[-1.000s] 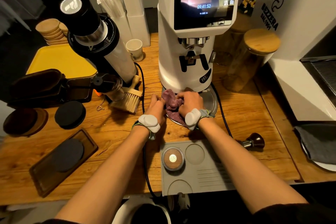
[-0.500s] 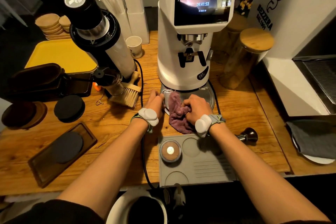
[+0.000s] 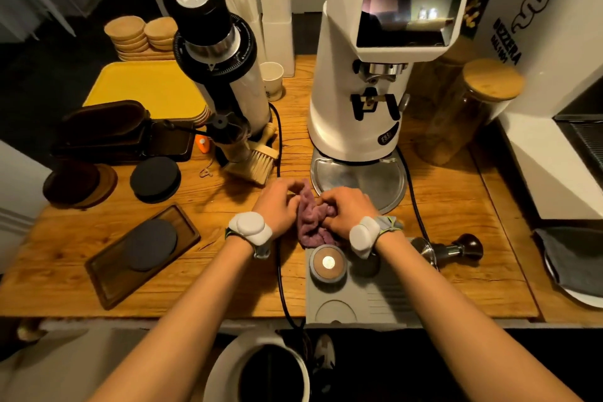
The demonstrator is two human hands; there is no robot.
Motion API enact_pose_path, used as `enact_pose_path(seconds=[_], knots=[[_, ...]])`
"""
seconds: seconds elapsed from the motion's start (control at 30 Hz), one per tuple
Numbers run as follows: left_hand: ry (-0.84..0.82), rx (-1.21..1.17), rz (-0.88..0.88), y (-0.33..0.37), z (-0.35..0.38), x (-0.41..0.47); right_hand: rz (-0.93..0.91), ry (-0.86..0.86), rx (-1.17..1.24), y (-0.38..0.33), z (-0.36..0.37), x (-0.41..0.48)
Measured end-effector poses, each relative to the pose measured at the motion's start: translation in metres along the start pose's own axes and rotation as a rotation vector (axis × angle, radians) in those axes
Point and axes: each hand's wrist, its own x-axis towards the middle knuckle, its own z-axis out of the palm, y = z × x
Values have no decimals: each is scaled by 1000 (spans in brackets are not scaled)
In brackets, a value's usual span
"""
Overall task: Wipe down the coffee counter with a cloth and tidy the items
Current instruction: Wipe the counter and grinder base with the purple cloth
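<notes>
A crumpled purple cloth (image 3: 311, 222) lies on the wooden counter (image 3: 456, 215) just in front of the white grinder's round metal base plate (image 3: 359, 178). My right hand (image 3: 346, 210) grips the cloth from the right, fingers curled into its folds. My left hand (image 3: 279, 206) presses against the cloth's left edge, fingers bent on it. The white coffee grinder (image 3: 375, 75) stands directly behind both hands.
A black-topped grinder (image 3: 222, 62) and a brush (image 3: 257, 161) stand at the left. A grey tamping mat (image 3: 359, 290) with a round puck (image 3: 327, 263) lies near the front edge. A tamper (image 3: 456, 250), black cable (image 3: 280, 264), glass jar (image 3: 470, 108), wooden tray (image 3: 143, 251) and yellow tray (image 3: 143, 88) surround them.
Both hands have drawn the cloth off the grinder's metal base plate towards me onto the wood, leaving the plate bare. The head view has tilted back a little.
</notes>
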Motion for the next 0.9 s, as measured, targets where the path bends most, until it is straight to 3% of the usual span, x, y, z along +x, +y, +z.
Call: enact_pose_path(seconds=[0.27,0.57,0.73,0.9], knots=[[-55,21,-54,-24,-4,-22,-94,8,22,-29,15,34],[-37,216,-91,-19,-8,20,-20,43,37,-36,11,71],[2,189,-105,-22,-8,11,28,96,66,-38,19,64],[-21,218,-107,-15,-10,-8,43,36,97,-40,21,48]])
